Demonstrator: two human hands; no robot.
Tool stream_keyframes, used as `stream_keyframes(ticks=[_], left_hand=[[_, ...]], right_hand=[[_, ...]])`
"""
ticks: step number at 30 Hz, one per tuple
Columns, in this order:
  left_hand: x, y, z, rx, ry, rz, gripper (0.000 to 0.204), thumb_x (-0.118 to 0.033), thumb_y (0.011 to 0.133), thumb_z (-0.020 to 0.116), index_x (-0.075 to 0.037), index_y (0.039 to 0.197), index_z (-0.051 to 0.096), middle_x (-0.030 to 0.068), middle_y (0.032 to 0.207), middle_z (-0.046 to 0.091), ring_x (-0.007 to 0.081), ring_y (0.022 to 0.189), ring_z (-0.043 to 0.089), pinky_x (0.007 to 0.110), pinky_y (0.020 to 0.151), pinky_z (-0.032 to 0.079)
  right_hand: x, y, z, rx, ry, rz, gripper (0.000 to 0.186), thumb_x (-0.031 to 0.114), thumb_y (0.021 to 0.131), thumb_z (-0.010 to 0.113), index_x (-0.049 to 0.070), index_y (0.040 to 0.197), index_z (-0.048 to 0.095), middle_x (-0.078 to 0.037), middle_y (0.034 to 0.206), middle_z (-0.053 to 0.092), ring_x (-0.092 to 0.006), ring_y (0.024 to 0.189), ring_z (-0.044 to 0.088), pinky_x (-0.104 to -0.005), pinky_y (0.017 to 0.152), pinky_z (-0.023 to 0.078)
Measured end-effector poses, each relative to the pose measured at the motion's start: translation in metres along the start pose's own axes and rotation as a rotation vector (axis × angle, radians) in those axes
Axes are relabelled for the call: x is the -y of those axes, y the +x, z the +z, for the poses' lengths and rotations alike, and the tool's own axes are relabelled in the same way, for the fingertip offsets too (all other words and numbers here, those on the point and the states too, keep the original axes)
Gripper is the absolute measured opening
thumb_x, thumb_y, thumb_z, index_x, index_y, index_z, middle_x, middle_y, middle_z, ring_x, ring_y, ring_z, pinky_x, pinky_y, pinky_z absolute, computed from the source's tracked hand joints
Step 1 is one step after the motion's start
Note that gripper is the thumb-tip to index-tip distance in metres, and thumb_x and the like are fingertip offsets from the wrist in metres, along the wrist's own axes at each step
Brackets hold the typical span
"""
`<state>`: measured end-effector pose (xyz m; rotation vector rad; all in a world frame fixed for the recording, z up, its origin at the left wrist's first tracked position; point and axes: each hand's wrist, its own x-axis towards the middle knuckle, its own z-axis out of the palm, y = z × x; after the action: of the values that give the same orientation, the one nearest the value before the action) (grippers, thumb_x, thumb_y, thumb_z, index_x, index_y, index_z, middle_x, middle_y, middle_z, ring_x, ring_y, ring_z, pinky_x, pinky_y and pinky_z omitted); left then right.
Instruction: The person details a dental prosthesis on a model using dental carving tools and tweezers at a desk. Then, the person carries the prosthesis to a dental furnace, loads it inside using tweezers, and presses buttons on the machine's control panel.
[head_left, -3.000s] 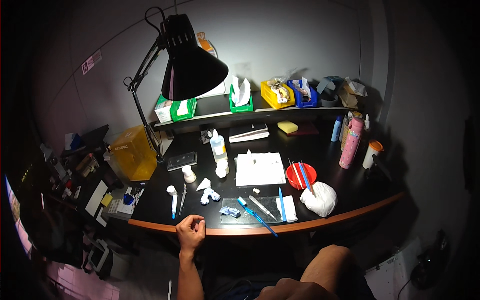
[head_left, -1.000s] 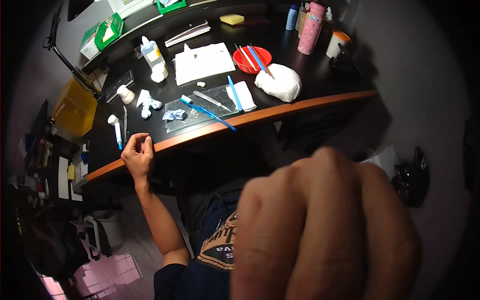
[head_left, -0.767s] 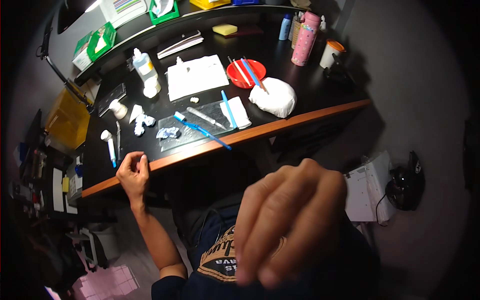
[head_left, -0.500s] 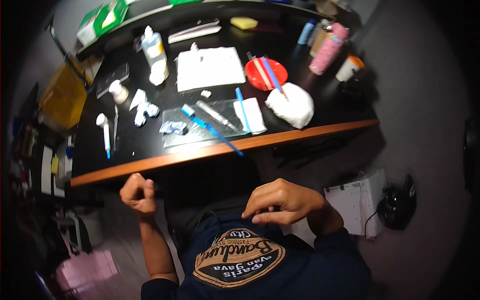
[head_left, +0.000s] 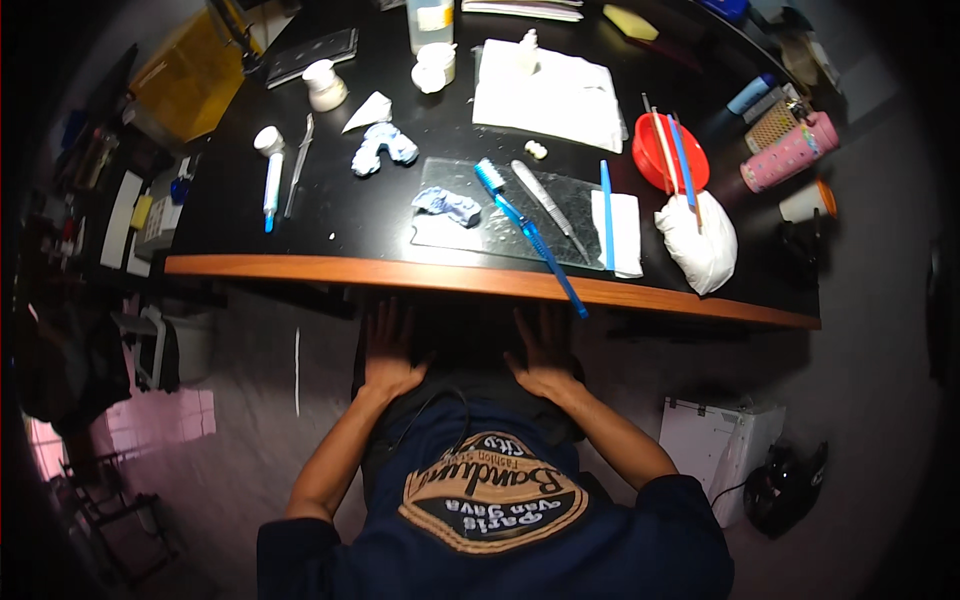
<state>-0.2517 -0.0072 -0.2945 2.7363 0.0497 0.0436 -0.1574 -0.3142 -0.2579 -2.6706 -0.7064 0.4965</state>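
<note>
My left hand and my right hand rest palm down on my dark-clothed lap, just below the desk's wooden edge, fingers apart and holding nothing. On the desk above them lie a blue toothbrush, a metal scalpel-like tool, a blue stick on folded white paper, and a glass plate with crumpled bluish material. To the left are a horseshoe-shaped bluish piece, a capped tube and thin tweezers.
A red bowl with sticks, a white bundle, a pink flask, white sheets, bottles and small jars stand on the desk. A yellow container is at back left; a black helmet and white box are at floor right.
Both hands have dropped onto my lap and spread their fingers; my right hand was raised close to the camera. The view has tilted downward.
</note>
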Motion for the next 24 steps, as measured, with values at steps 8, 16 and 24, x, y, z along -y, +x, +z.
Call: stream_keyframes(ticks=[8, 16, 24], left_hand=[[-0.114, 0.017, -0.133, -0.541, -0.696, 0.340, 0.076, -0.017, 0.073, 0.095, 0.001, 0.137, 0.059, 0.0234, 0.124, 0.067, 0.0254, 0.102, 0.075, 0.034, 0.078, 0.064], [-0.139, -0.006, -0.213, 0.182, -0.890, 0.572, 0.039, -0.040, 0.083, 0.081, -0.009, 0.068, 0.062, 0.0078, 0.072, 0.064, 0.0289, 0.070, 0.062, 0.040, 0.074, 0.049], [-0.196, -0.012, -0.138, 0.238, -0.773, 0.256, 0.080, -0.077, 0.093, 0.059, 0.002, 0.090, 0.061, 0.0139, 0.086, 0.063, 0.0234, 0.085, 0.061, 0.037, 0.077, 0.049]], right_hand=[[0.095, -0.032, -0.125, -0.392, 0.434, -0.704, 0.062, 0.028, 0.081, 0.084, 0.000, 0.133, 0.066, -0.029, 0.143, 0.057, -0.0463, 0.134, 0.057, -0.0553, 0.111, 0.048], [0.144, -0.016, -0.141, -0.115, 1.153, -0.927, 0.063, 0.049, 0.106, 0.046, -0.006, 0.122, 0.070, -0.035, 0.131, 0.058, -0.0440, 0.124, 0.062, -0.0479, 0.104, 0.053], [0.192, -0.003, -0.080, -0.343, 1.985, -1.377, 0.084, 0.059, 0.109, 0.022, -0.005, 0.078, 0.066, -0.025, 0.077, 0.072, -0.0354, 0.071, 0.074, -0.0419, 0.068, 0.062]])
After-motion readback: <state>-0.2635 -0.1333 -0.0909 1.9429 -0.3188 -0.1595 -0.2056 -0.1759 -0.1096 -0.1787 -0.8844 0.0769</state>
